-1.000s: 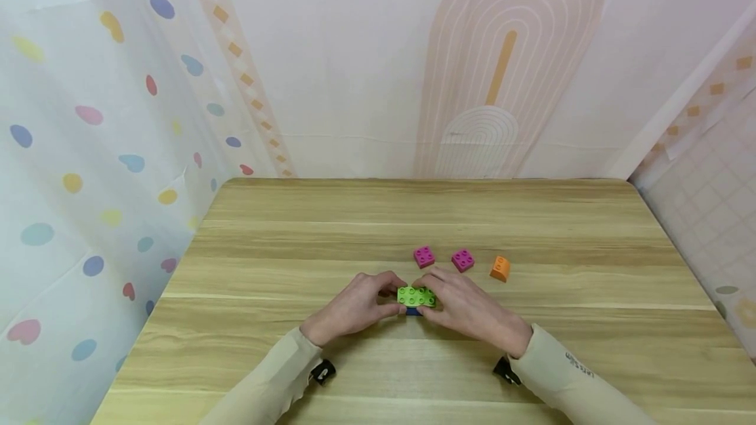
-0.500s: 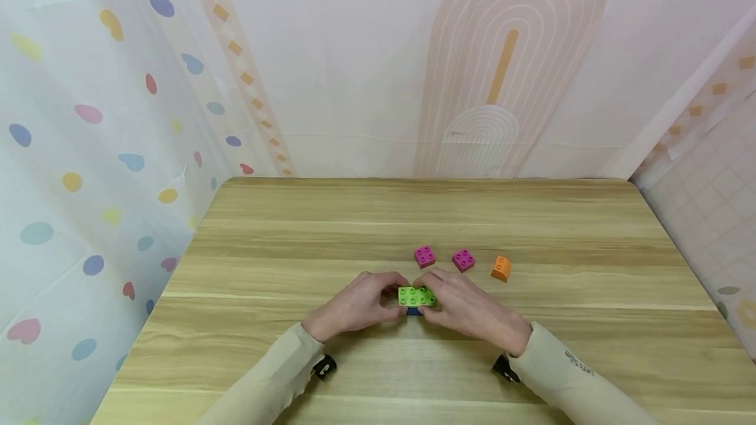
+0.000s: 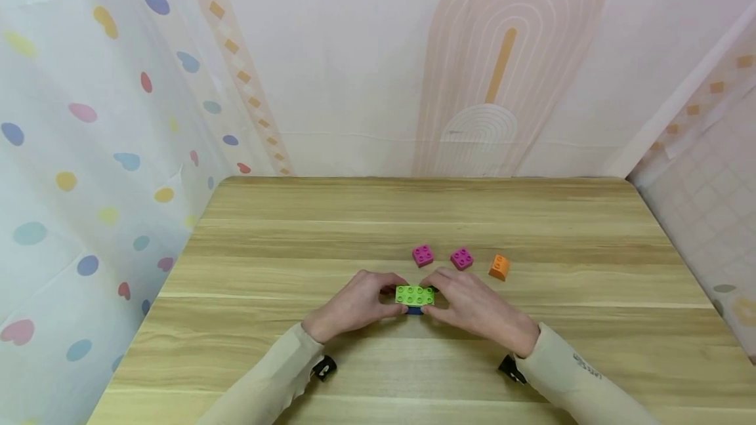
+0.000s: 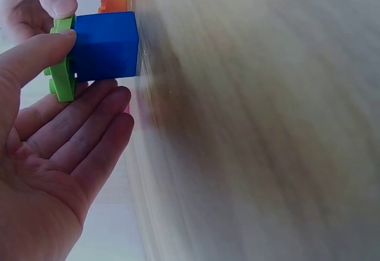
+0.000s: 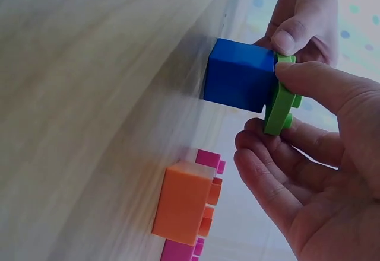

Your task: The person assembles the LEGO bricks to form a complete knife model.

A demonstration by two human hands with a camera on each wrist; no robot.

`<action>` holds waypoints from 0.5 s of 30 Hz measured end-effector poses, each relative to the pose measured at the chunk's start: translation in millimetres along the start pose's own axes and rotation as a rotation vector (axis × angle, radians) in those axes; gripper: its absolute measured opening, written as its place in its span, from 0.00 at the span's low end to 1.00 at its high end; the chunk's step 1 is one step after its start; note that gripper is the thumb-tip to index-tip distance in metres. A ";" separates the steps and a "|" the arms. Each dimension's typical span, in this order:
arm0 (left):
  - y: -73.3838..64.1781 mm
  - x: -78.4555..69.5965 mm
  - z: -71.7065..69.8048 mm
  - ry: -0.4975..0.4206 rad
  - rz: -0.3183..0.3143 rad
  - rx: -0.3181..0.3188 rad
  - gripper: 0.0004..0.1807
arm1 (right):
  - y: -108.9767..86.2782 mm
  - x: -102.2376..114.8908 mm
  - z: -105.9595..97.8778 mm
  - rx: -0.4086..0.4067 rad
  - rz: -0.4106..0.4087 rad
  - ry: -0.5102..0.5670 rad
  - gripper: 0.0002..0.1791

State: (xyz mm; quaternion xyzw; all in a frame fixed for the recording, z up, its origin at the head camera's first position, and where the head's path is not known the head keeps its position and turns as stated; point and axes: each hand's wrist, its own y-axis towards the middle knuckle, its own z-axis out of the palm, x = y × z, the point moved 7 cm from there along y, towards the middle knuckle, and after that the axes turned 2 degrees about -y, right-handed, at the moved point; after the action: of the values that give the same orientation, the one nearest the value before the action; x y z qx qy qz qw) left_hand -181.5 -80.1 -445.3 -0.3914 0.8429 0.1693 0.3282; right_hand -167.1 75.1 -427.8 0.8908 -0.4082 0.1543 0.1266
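A flat green toy brick (image 3: 415,296) with several studs lies on top of a blue block (image 5: 238,74), which stands on the table. My left hand (image 3: 365,302) pinches the left end of the green brick, its thumb on the near edge near the seam with the blue block (image 4: 107,46). At the other end my right hand (image 3: 472,300) pinches the same brick between thumb and fingers. In the right wrist view the green brick (image 5: 280,98) sits against the blue block's top; I cannot tell whether it is fully seated.
Behind the hands lie two magenta bricks, the left one (image 3: 422,256) and the right one (image 3: 462,258). An orange brick (image 3: 499,267) with a curved side lies farther right. The wooden table (image 3: 266,241) ends at patterned curtains (image 3: 354,71) at the back and sides.
My right hand has shifted slightly right, so more of the green brick's right end shows. My left hand stays nearly in place. The loose bricks have not moved on the table.
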 end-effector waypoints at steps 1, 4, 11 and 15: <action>-0.2 0.1 -0.1 -0.004 -0.001 0.001 0.18 | -0.1 0.4 0.1 -0.001 -0.009 -0.005 0.20; -0.3 0.3 0.0 -0.003 -0.004 0.004 0.18 | 0.2 1.6 0.2 -0.003 -0.025 -0.016 0.20; 0.3 0.8 0.4 -0.014 0.005 0.014 0.18 | 1.3 4.5 0.1 0.003 -0.058 -0.015 0.19; 0.1 0.3 0.3 -0.023 0.014 0.014 0.17 | 0.5 4.9 0.3 0.013 -0.066 -0.003 0.18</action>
State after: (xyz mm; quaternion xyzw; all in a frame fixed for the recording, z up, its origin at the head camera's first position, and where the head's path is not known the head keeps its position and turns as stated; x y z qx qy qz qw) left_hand -181.6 -80.1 -445.7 -0.3813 0.8429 0.1702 0.3393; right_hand -164.4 71.3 -426.1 0.9048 -0.3778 0.1515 0.1254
